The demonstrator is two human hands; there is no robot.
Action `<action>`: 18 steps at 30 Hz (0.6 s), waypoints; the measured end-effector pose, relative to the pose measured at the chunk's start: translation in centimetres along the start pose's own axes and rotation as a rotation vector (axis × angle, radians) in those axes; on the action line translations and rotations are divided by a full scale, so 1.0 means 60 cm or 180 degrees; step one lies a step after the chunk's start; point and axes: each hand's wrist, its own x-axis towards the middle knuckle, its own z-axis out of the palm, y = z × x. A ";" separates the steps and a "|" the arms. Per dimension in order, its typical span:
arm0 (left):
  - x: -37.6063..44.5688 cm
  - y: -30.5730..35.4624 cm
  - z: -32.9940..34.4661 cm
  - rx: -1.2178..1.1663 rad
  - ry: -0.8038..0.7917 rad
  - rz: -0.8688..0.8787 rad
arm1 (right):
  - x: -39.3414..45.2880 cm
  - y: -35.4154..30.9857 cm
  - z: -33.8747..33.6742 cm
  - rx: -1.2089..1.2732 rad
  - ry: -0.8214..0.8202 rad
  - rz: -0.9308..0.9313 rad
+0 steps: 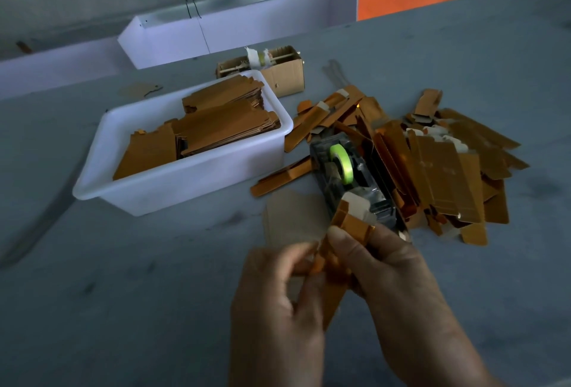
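Both hands hold one small orange-gold cardboard box blank (352,226), partly folded, over the grey table. My left hand (278,303) pinches its lower flaps from the left. My right hand (398,278) grips its body from the right, thumb on top. Just behind the blank stands a clear tape dispenser (355,182) with a green tape roll (341,162). A loose heap of flat orange-gold blanks (438,164) lies to the right of the dispenser.
A white plastic tub (185,182) at the left holds stacked flat blanks (216,127). Behind it sits a small brown cardboard box (287,74). A white partition (234,25) lines the table's far edge. A plain cardboard piece (293,216) lies flat before the dispenser.
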 end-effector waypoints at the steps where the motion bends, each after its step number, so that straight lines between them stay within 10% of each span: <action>1: 0.007 -0.005 -0.006 -0.0670 -0.0215 -0.0625 | -0.001 0.001 0.002 0.0026 -0.0017 -0.0001; 4: 0.027 -0.021 -0.031 -0.1837 -0.0929 -0.1554 | -0.006 -0.003 0.012 0.0190 -0.0047 0.0014; 11: 0.036 -0.020 -0.031 -0.2063 -0.1362 -0.1441 | -0.007 -0.017 0.004 0.0340 -0.0274 0.0476; 18: 0.044 0.003 -0.006 -0.2346 -0.0660 -0.1571 | 0.033 -0.053 -0.070 -0.2310 0.1012 -0.1477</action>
